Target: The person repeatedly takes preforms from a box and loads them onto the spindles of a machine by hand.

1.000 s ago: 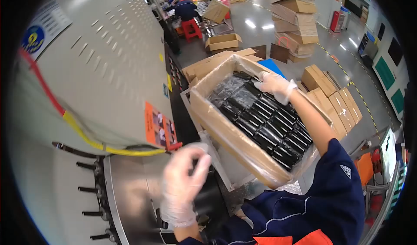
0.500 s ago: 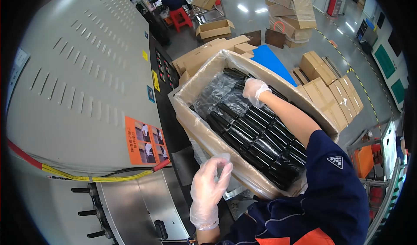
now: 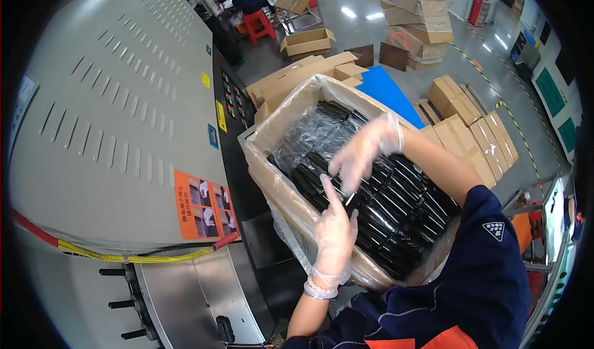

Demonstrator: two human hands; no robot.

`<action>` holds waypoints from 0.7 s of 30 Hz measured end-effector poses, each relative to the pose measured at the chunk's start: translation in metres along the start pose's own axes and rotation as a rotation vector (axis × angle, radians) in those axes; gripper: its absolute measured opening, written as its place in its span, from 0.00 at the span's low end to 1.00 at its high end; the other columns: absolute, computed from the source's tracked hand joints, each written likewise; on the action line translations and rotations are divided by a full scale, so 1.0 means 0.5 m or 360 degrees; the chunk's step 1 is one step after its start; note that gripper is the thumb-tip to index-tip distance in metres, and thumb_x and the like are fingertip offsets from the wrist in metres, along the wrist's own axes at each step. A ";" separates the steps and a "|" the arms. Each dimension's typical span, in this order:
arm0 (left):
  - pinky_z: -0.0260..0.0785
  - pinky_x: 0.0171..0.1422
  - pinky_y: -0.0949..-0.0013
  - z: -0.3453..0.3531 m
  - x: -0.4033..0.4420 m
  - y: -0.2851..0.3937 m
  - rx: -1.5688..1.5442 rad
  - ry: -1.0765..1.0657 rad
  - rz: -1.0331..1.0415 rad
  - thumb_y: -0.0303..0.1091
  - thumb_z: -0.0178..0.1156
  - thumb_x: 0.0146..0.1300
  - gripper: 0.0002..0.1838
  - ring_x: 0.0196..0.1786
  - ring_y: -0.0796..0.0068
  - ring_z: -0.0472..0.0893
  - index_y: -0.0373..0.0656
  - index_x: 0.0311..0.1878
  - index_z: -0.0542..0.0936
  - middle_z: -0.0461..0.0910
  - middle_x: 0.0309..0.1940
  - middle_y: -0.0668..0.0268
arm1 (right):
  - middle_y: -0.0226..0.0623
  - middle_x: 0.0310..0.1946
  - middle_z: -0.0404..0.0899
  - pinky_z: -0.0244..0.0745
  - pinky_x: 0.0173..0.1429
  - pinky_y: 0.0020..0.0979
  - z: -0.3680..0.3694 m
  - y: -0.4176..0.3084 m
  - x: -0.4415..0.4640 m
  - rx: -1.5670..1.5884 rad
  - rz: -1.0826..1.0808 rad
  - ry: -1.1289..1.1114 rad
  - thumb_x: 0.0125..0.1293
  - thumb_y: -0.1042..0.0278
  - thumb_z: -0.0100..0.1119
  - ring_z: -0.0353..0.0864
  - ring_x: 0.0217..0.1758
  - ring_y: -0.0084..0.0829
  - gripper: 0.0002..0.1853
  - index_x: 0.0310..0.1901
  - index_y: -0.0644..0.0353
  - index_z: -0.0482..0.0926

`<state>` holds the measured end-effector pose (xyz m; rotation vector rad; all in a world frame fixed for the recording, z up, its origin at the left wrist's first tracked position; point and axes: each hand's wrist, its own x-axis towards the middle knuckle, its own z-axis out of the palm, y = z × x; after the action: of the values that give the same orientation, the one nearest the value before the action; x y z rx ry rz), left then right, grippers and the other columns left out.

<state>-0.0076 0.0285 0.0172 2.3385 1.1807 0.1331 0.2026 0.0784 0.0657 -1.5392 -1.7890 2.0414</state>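
Rows of glossy black tubular parts [image 3: 399, 210] fill much of the plastic-lined brown cardboard box [image 3: 281, 194]; whether the left hand [image 3: 335, 234] or blurred right hand [image 3: 366, 147] above grasps anything, I cannot tell.

Grey floor [image 3: 356, 32] (bright with reflected light), red stool [image 3: 258, 27], yellow-and-black floor tape [image 3: 500, 104]
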 end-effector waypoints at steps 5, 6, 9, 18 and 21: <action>0.75 0.47 0.64 0.085 0.015 -0.023 -0.1217 -0.0164 0.0121 0.31 0.68 0.54 0.29 0.37 0.66 0.83 0.38 0.59 0.73 0.83 0.35 0.62 | 0.44 0.40 0.83 0.75 0.49 0.41 -0.155 0.115 0.122 -0.0715 0.0238 0.1805 0.57 0.60 0.61 0.83 0.43 0.43 0.17 0.42 0.66 0.79; 0.74 0.50 0.67 0.087 0.022 -0.022 -0.1746 -0.0368 -0.0051 0.28 0.68 0.53 0.23 0.39 0.72 0.82 0.38 0.54 0.78 0.83 0.35 0.68 | 0.44 0.40 0.83 0.75 0.49 0.41 -0.160 0.142 0.163 -0.0714 0.0226 0.1799 0.57 0.60 0.61 0.83 0.43 0.43 0.17 0.42 0.66 0.79; 0.69 0.50 0.75 0.015 0.023 0.005 -0.2262 -0.0411 -0.0204 0.26 0.66 0.55 0.19 0.38 0.83 0.77 0.38 0.51 0.78 0.79 0.34 0.76 | 0.40 0.32 0.83 0.78 0.39 0.31 -0.160 0.185 0.245 -0.0942 0.0512 0.2178 0.57 0.70 0.54 0.85 0.36 0.36 0.09 0.34 0.62 0.82; 0.74 0.55 0.64 0.045 0.112 -0.035 -0.3111 0.0120 -0.0696 0.30 0.62 0.61 0.17 0.51 0.65 0.79 0.39 0.52 0.75 0.79 0.48 0.60 | 0.52 0.34 0.80 0.79 0.36 0.38 -0.030 0.094 0.119 -0.1031 0.0227 0.1970 0.58 0.68 0.58 0.84 0.33 0.46 0.13 0.38 0.70 0.78; 0.71 0.58 0.63 0.063 0.120 -0.045 -0.3151 0.0059 -0.0694 0.32 0.62 0.62 0.17 0.53 0.68 0.78 0.41 0.54 0.75 0.79 0.49 0.61 | 0.51 0.33 0.81 0.76 0.45 0.41 0.067 0.014 0.025 0.0092 -0.0288 0.1193 0.59 0.57 0.59 0.83 0.41 0.47 0.21 0.48 0.63 0.73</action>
<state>0.0228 0.0735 -0.0290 0.3426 0.7379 0.7433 0.1780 0.0586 0.0474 -1.7201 -1.4721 1.1759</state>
